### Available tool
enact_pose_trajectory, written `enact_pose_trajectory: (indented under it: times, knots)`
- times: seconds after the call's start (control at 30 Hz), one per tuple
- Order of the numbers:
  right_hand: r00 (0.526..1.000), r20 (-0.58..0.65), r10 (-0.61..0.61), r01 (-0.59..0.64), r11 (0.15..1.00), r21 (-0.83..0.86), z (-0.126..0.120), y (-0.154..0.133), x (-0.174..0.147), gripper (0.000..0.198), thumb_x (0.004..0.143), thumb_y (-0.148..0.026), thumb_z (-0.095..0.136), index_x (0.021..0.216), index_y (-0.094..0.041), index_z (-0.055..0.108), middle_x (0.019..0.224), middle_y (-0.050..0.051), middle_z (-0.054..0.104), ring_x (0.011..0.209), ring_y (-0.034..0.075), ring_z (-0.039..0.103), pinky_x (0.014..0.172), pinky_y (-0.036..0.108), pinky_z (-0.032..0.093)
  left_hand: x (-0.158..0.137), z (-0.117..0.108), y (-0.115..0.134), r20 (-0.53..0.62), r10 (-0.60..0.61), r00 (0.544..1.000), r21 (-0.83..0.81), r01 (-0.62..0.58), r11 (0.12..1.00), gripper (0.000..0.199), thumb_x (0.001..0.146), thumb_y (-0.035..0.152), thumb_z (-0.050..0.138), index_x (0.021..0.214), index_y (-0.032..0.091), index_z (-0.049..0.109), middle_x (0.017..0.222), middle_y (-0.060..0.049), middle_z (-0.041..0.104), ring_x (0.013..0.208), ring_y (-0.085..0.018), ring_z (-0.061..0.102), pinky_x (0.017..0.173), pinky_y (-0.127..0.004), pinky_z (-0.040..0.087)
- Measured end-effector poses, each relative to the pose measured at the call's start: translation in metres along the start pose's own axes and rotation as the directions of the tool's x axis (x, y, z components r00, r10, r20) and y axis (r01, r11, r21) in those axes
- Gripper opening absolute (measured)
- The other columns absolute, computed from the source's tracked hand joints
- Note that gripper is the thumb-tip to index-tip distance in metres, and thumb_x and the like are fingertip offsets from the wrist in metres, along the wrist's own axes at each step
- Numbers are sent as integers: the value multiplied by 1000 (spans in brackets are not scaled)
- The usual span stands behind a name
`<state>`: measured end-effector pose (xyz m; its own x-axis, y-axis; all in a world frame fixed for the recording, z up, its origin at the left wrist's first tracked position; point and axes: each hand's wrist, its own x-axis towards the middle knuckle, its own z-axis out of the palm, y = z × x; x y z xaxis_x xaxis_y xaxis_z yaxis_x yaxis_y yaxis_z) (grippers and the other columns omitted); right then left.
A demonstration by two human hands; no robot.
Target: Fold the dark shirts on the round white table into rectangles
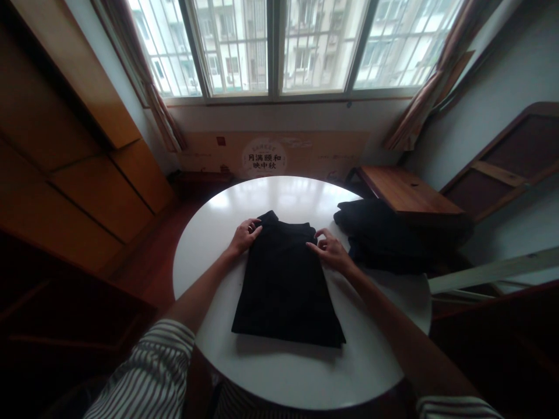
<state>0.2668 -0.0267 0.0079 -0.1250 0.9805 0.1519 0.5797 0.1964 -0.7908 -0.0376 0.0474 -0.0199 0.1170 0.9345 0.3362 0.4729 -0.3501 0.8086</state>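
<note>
A folded black garment (pixel 286 279) lies on the white round table (pixel 213 233), its wider end toward me. Whether it is a shirt cannot be made out. My left hand (pixel 245 235) is at its far left corner, thumb and fingers closed on the cloth, where a small flap sticks up. At the far right corner, my right hand (pixel 329 249) has its thumb and curled fingers at the fabric's edge, pinching it.
More black clothes (pixel 384 233) lie heaped at the table's right side. Behind them stands a brown wooden table (pixel 410 189). Wooden cabinets (pixel 87 192) are on the left, and barred windows (pixel 279 46) with curtains line the far wall.
</note>
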Motion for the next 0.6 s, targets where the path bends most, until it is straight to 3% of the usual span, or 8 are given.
enact_pose_trajectory:
  times: [0.1,0.23,0.33,0.4,0.43,0.5,0.6]
  knots:
    - [1000,-26,13,-13,1000,-12,0,-2,0,34,80,-51,62,93,-23,48,53,-6,57,47,15,56,46,22,41,-1,0,1,-7,8,1000,34,-8,999,29,85,33,63,109,18,68,83,-2,57,66,-13,54,64,-25,50]
    - [973,-49,228,-222,971,93,-10,-6,-3,39,79,-52,69,94,-21,52,56,-1,65,46,18,63,43,25,49,-2,0,2,-50,21,999,114,-15,993,28,87,32,61,110,16,67,91,-6,60,68,-14,58,66,-27,52]
    - [875,223,431,-464,877,128,-18,-8,-8,47,76,-62,70,75,-17,57,54,9,67,48,22,67,43,29,54,-2,-6,5,-61,3,998,180,8,984,30,89,34,59,110,15,67,93,-9,66,67,-15,61,65,-27,52]
    - [784,421,457,-527,848,61,-20,-10,-11,55,73,-69,70,58,-18,55,50,12,65,45,23,66,41,28,53,-3,-15,8,-48,-44,998,224,54,973,30,90,41,58,99,15,71,87,-9,69,67,-16,64,64,-27,51]
    - [764,473,439,-514,857,34,-19,-12,-12,59,71,-71,70,53,-18,53,47,12,63,44,22,65,40,28,51,-4,-20,10,-24,-100,995,240,102,965,34,90,46,57,88,15,72,80,-9,70,65,-17,64,62,-27,51]
    - [821,455,345,-412,909,54,-17,-17,-13,60,67,-72,72,51,-19,51,46,7,60,43,19,62,39,25,48,-8,-32,16,92,-286,954,243,257,935,50,87,59,57,66,15,69,63,-8,68,57,-18,64,56,-27,50]
    - [951,293,94,-161,964,212,-14,-27,-14,54,66,-68,75,65,-17,57,62,3,63,54,15,62,47,24,50,-20,-45,29,376,-523,765,224,472,852,59,72,70,68,50,15,63,48,-7,61,46,-19,61,48,-27,47]
